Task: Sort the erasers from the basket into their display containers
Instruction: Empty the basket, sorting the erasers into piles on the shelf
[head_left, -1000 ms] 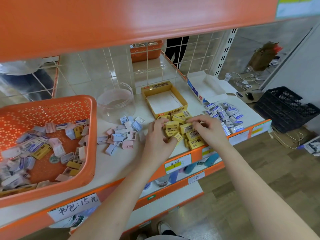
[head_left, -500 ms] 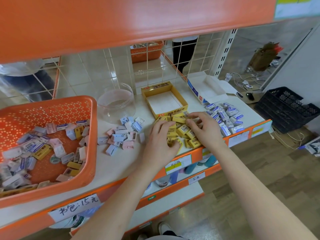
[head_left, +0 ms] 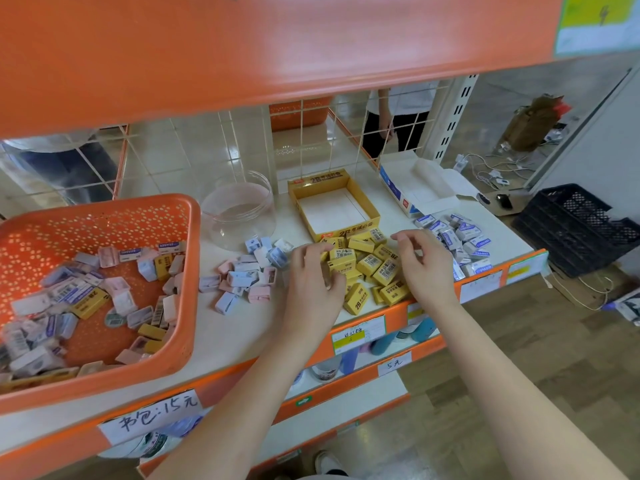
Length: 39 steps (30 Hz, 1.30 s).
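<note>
1 yellow eraser pile (head_left: 372,268) lies between left hand (head_left: 313,284) and right hand (head_left: 424,268).

left hand (head_left: 313,282) covering yellow erasers (head_left: 372,265) beneath its fingers, hiding whether it is gripping one, orange basket (head_left: 104,220) leftward running off frame

Person, seen from own head camera. Arms (head_left: 242,393): two, bare from wrist to frame edge. Left hand (head_left: 313,282) and right hand (head_left: 424,268): bare. Shoe (head_left: 323,460): one, light-coloured, partly hidden by shelving. Grey strip (head_left: 322,477) at bottom edge: possibly a garment hem.
</note>
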Available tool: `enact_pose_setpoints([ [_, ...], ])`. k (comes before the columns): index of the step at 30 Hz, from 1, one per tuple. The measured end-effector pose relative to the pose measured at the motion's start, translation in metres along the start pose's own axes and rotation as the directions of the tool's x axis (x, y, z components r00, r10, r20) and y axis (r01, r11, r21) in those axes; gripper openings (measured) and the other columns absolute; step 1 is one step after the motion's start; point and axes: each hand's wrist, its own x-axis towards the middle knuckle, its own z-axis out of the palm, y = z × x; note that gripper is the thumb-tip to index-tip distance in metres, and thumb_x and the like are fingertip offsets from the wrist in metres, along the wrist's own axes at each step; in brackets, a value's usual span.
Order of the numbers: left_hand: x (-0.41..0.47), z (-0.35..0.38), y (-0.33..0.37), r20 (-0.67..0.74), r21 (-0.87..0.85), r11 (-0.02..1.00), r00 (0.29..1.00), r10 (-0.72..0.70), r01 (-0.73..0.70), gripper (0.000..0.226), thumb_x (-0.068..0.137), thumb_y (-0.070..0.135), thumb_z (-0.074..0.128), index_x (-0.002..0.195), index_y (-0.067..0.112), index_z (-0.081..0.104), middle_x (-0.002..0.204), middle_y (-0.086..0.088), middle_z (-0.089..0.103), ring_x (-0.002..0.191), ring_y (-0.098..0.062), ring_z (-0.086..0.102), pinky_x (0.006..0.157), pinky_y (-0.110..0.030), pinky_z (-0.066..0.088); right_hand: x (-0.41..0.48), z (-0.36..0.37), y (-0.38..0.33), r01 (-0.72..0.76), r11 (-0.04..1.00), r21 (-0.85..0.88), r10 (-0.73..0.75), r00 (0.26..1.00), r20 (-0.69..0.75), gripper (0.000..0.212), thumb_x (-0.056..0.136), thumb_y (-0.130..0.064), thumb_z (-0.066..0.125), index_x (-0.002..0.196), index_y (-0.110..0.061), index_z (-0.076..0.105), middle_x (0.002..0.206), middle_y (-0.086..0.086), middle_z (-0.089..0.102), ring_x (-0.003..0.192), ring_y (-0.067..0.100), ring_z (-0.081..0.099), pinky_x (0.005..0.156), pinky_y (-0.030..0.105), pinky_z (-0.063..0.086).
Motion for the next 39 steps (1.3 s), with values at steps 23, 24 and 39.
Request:
enact_pose_setpoints([
  [23,0.001,-0.079,0.04,-0.1,-0.019,1.0,0.995,-0.007,0.005,0.031,0.083,0.006,0.06,0.1,0.03,0.052,0.091,0.008,0.063,0.076,0.002,0.058,0.066,-0.005,0.039,0.024,0.055,-0.109,0.337,0.916,0.215,-0.374,0.914,0.159,0.026,0.094,-0.017,0.046,0.086,-0.014,0.07,0.081,-0.01,0.06,0.079,0.008,0.053,0.062,0.008,0.035],
  [24,0.001,-0.093,0.041,-0.13,-0.016,1.0,0.991,-0.005,0.003,0.03,0.083,0.006,0.059,0.102,0.029,0.053,0.095,0.007,0.063,0.078,0.0,0.059,0.067,-0.009,0.042,0.024,0.065,-0.118,0.366,0.901,0.232,-0.411,0.891,0.19,0.028,0.093,-0.02,0.044,0.086,-0.011,0.07,0.076,-0.009,0.059,0.075,0.009,0.052,0.061,0.01,0.034],
  [39,-0.027,-0.283,-0.05,-0.253,0.425,0.831,0.928,-0.272,0.359,0.018,0.087,0.015,0.062,0.103,0.023,0.061,0.097,0.006,0.061,0.081,-0.015,0.058,0.069,-0.022,0.04,-0.011,0.157,-0.246,0.534,0.772,0.346,-0.609,0.463,0.644,0.018,0.095,-0.026,0.053,0.105,-0.02,0.066,0.101,-0.012,0.057,0.09,0.005,0.052,0.078,0.018,0.039],
])
